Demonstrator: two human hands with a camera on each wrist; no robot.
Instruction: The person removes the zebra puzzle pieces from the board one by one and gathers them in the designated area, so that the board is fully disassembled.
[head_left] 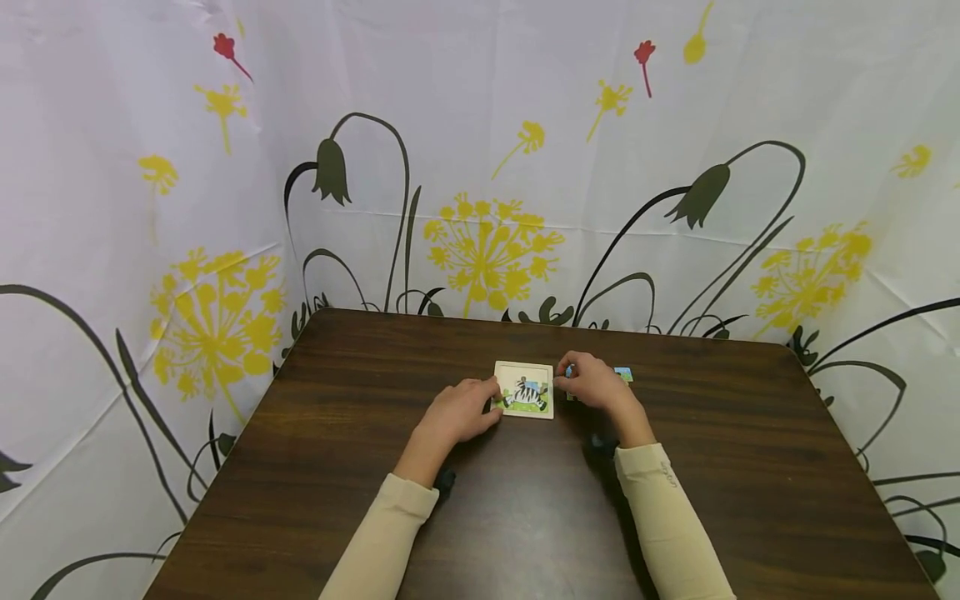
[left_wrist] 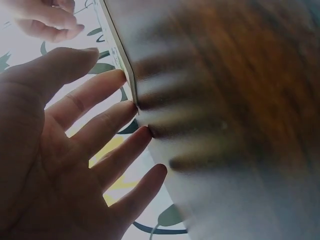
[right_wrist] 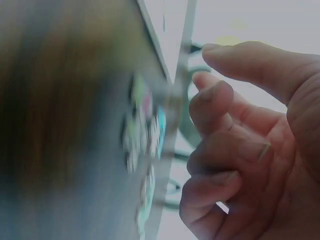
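Observation:
A small square puzzle tray (head_left: 525,364) with a pale wooden rim lies flat on the table. Inside it, zebra puzzle pieces (head_left: 529,394) cover the lower part, while the upper part shows bare wood. My left hand (head_left: 461,408) is at the tray's left edge; in the left wrist view its fingers (left_wrist: 97,127) are extended, fingertips right at the rim. By the right edge hovers my right hand (head_left: 596,385), its fingers loosely bent. In the right wrist view a gap shows between thumb and index finger, with nothing in it. Loose puzzle pieces (right_wrist: 145,130) lie near that hand, blurred.
A blue and green puzzle piece (head_left: 623,373) pokes out to the right of the right hand, which partly hides others. The dark wooden table (head_left: 337,417) reaches back to a white curtain (head_left: 465,125) printed with flowers.

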